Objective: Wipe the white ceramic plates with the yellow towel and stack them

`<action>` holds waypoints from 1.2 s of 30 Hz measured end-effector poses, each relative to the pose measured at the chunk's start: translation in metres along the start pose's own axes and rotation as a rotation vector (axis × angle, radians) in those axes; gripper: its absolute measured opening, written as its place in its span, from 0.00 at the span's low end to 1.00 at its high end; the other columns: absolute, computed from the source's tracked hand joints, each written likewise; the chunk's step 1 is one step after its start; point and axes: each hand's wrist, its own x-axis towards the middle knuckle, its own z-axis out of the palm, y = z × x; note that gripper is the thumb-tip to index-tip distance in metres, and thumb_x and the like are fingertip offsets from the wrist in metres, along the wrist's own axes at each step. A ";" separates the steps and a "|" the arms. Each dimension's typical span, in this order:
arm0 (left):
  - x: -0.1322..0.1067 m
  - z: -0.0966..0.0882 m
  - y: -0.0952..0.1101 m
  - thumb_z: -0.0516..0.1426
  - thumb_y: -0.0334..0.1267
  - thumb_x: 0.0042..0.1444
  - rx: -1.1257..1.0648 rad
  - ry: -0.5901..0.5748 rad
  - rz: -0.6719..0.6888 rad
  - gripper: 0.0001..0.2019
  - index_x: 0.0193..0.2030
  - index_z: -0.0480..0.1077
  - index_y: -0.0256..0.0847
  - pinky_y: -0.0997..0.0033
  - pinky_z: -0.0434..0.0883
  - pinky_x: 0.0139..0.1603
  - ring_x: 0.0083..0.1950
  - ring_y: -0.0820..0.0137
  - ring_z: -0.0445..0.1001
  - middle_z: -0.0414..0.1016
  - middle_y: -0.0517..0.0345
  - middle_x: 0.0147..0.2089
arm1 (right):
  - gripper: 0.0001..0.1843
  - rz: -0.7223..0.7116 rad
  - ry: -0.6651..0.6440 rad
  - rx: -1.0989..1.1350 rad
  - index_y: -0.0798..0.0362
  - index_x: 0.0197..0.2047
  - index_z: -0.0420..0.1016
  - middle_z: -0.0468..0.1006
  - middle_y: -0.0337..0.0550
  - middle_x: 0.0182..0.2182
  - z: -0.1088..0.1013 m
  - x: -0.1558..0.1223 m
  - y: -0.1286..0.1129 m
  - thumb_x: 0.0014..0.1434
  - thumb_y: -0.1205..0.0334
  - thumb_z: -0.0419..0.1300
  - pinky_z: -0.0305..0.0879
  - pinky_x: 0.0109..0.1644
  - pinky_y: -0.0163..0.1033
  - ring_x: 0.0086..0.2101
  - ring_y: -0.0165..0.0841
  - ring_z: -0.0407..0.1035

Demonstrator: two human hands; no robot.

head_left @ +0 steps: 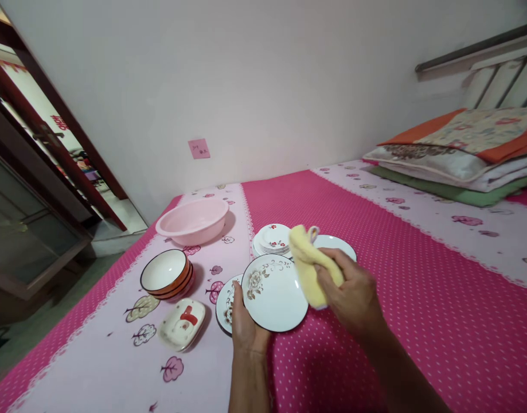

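My left hand (249, 328) grips a white plate (277, 295) from below, thumb at its left rim. The plate has a brown flower pattern and a dark edge, and it tilts toward me. A yellow cloth (311, 267) with a small loop is bunched in my right hand (353, 289), beside the plate's right rim. Partly hidden under the held plate is another flowered plate (224, 304) on the bed. Behind it stand a stack of small white plates (272, 236) with red flowers and a larger white plate (337, 245), partly covered by the cloth and my right hand.
At the left are a pink basin (194, 222), stacked orange-brown bowls (166, 274) and a squarish dish (183, 324) with a red design. The bed has a pink patterned cover (418, 287). Folded bedding (461, 152) lies at the far right, against the wall (289, 86).
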 end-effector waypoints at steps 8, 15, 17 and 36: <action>0.001 -0.001 0.004 0.51 0.54 0.68 -0.046 -0.022 -0.016 0.28 0.58 0.76 0.30 0.52 0.71 0.64 0.55 0.52 0.80 0.83 0.36 0.50 | 0.15 -0.119 -0.704 -0.114 0.52 0.46 0.76 0.78 0.46 0.43 0.040 -0.029 -0.005 0.54 0.70 0.61 0.65 0.49 0.44 0.44 0.41 0.71; -0.004 0.002 0.008 0.53 0.51 0.68 0.009 0.019 -0.011 0.24 0.50 0.78 0.28 0.56 0.76 0.57 0.47 0.55 0.83 0.84 0.39 0.42 | 0.15 -0.219 -0.715 0.002 0.52 0.45 0.72 0.76 0.45 0.43 0.046 -0.040 -0.008 0.55 0.75 0.57 0.64 0.51 0.43 0.46 0.39 0.68; -0.004 0.002 0.006 0.53 0.51 0.68 0.012 -0.001 -0.021 0.23 0.44 0.79 0.30 0.60 0.78 0.53 0.41 0.59 0.83 0.84 0.43 0.37 | 0.18 -0.247 -0.681 0.020 0.52 0.45 0.72 0.75 0.44 0.43 0.052 -0.042 -0.008 0.54 0.78 0.56 0.65 0.52 0.43 0.46 0.39 0.68; -0.008 0.012 -0.018 0.56 0.51 0.67 0.157 -0.123 -0.060 0.24 0.59 0.74 0.33 0.55 0.66 0.70 0.64 0.55 0.74 0.81 0.42 0.57 | 0.11 -0.163 -0.307 -0.300 0.52 0.48 0.69 0.76 0.52 0.45 0.048 -0.012 0.038 0.63 0.71 0.54 0.69 0.49 0.49 0.47 0.47 0.72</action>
